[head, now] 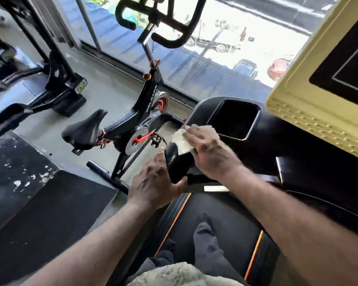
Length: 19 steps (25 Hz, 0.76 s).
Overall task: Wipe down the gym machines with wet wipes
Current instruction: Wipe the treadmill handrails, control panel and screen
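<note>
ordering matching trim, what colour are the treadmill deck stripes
Orange stripes on the black treadmill deck; best in head view.

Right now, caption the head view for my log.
Right hand presses a wet wipe onto the treadmill handrail while the left hand grips its end.

Wet wipe (181,141) — half hidden under right hand (211,153).

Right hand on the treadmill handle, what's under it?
A white wet wipe lies under the right hand, pressed onto the black treadmill handle. Part of it shows beside the fingers; the rest of it, and the handle beneath, is covered by the hand.
</note>
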Motion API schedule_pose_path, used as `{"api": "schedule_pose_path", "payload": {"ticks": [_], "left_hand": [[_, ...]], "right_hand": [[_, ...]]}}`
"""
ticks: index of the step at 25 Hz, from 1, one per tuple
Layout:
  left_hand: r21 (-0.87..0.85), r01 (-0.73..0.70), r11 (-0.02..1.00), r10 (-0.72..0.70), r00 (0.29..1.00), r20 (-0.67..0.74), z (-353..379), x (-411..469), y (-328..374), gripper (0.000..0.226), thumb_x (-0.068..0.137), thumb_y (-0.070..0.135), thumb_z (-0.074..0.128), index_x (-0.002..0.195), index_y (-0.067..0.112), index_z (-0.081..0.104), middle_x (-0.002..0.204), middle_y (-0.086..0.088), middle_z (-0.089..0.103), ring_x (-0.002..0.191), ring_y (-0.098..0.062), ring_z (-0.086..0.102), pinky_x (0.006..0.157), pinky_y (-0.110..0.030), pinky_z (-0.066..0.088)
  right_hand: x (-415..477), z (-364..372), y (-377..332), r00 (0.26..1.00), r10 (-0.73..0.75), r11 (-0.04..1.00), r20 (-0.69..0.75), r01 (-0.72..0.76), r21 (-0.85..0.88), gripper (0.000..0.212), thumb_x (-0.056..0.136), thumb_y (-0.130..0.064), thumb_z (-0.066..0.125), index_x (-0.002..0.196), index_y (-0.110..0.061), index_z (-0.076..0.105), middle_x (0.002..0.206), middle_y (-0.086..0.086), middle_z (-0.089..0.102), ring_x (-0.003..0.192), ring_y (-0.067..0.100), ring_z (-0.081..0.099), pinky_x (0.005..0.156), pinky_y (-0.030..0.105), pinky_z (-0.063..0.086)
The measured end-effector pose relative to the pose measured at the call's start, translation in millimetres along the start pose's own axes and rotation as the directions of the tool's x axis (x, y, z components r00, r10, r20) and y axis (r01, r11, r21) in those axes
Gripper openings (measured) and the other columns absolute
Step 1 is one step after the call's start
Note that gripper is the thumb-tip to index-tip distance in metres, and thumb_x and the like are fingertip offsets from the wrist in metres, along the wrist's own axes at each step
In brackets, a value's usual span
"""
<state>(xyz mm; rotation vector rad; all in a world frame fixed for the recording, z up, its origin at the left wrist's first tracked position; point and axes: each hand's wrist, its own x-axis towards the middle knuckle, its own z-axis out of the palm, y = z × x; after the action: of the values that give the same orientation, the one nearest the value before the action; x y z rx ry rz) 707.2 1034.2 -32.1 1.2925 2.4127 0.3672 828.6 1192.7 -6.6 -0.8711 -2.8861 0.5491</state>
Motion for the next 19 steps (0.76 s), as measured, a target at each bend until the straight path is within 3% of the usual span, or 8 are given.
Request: {"api": "schedule_pose_path", "payload": {"ticks": [1,3,6,8,11,13,16,19], "left_hand": [[0.015,0.010,1.000,-0.011,1.000,0.005,-0.3,-0.6,0.5,0.115,0.078,0.084,0.057,0.162,0.016,0.020,0.159,-0.010,0.045,0.141,-0.029,0.051,0.105,-0.047,0.051],[0.027,0.021,0.999,-0.022,0.999,0.025,-0.7,-0.3,1.3,0.115,0.078,0.088,0.054,0.162,0.017,0.019,0.157,-0.008,0.046,0.138,-0.028,0.053,0.103,-0.045,0.052],[0.074,0.044,0.996,-0.045,0.999,0.011,-1.1,0.8,2.9,0.116,0.078,0.088,0.054,0.163,0.020,0.016,0.158,-0.003,0.046,0.137,-0.023,0.054,0.100,-0.044,0.054],[0.092,0.069,0.993,-0.069,0.998,-0.010,-1.3,1.0,6.2,0.116,0.077,0.089,0.053,0.163,0.021,0.016,0.159,0.000,0.046,0.138,-0.021,0.055,0.101,-0.042,0.052],[0.092,0.100,0.991,-0.100,0.995,-0.006,-2.6,-0.4,7.9,0.120,0.076,0.090,0.055,0.165,0.022,0.010,0.160,0.000,0.046,0.139,-0.020,0.054,0.102,-0.040,0.051],[0.072,0.108,0.992,-0.107,0.994,-0.008,-2.4,-0.4,6.2,0.125,0.074,0.091,0.056,0.165,0.024,0.003,0.159,0.000,0.046,0.138,-0.020,0.055,0.100,-0.042,0.052],[0.040,0.089,0.995,-0.088,0.996,-0.013,-0.9,-0.5,3.0,0.134,0.072,0.090,0.060,0.165,0.026,-0.013,0.160,0.001,0.047,0.137,-0.022,0.057,0.098,-0.044,0.053],[-0.014,0.093,0.996,-0.093,0.996,-0.010,-0.5,0.1,2.6,0.141,0.070,0.087,0.068,0.162,0.029,-0.021,0.156,-0.003,0.052,0.129,-0.026,0.063,0.095,-0.045,0.055]], "right_hand": [[2.6,8.3,-0.8,0.986,-0.098,0.992,0.136,0.108,-0.068,0.065,0.100,-0.031,0.027,0.162,-0.012,0.036,0.170,0.005,0.029,0.159,0.021,0.021,0.130,0.035,0.008],[19.8,-1.1,18.0,0.955,-0.152,0.962,0.256,0.203,-0.184,0.078,0.100,-0.061,0.013,0.167,-0.022,0.016,0.175,-0.005,0.010,0.161,0.011,0.002,0.131,0.036,-0.001],[77.2,-29.0,62.3,0.956,0.026,0.950,0.293,0.068,-0.306,0.099,0.090,-0.086,-0.002,0.168,-0.025,0.003,0.175,-0.008,-0.001,0.160,0.009,-0.008,0.131,0.043,-0.007],[118.3,-46.2,85.0,0.930,0.209,0.951,0.301,-0.122,-0.284,0.101,0.089,-0.086,-0.006,0.168,-0.023,0.007,0.175,-0.003,0.004,0.161,0.014,-0.001,0.131,0.044,-0.004],[132.4,-50.9,96.4,0.914,0.336,0.941,0.228,-0.313,-0.130,0.077,0.104,-0.069,0.007,0.161,-0.027,0.036,0.170,-0.001,0.031,0.157,0.022,0.026,0.129,0.042,0.016],[118.7,-42.4,88.8,0.957,0.266,0.957,0.115,-0.248,-0.147,0.061,0.110,-0.055,0.018,0.159,-0.027,0.040,0.168,-0.005,0.034,0.156,0.019,0.029,0.128,0.037,0.017],[88.4,-21.0,64.1,0.997,0.037,0.991,0.061,-0.029,-0.127,0.055,0.110,-0.046,0.029,0.160,-0.026,0.040,0.168,-0.006,0.032,0.158,0.011,0.022,0.128,0.029,0.006],[40.5,7.8,28.9,0.992,-0.124,0.991,-0.037,0.122,-0.053,0.050,0.108,-0.043,0.040,0.154,-0.026,0.051,0.161,-0.004,0.045,0.155,0.011,0.029,0.129,0.030,0.017]]}}
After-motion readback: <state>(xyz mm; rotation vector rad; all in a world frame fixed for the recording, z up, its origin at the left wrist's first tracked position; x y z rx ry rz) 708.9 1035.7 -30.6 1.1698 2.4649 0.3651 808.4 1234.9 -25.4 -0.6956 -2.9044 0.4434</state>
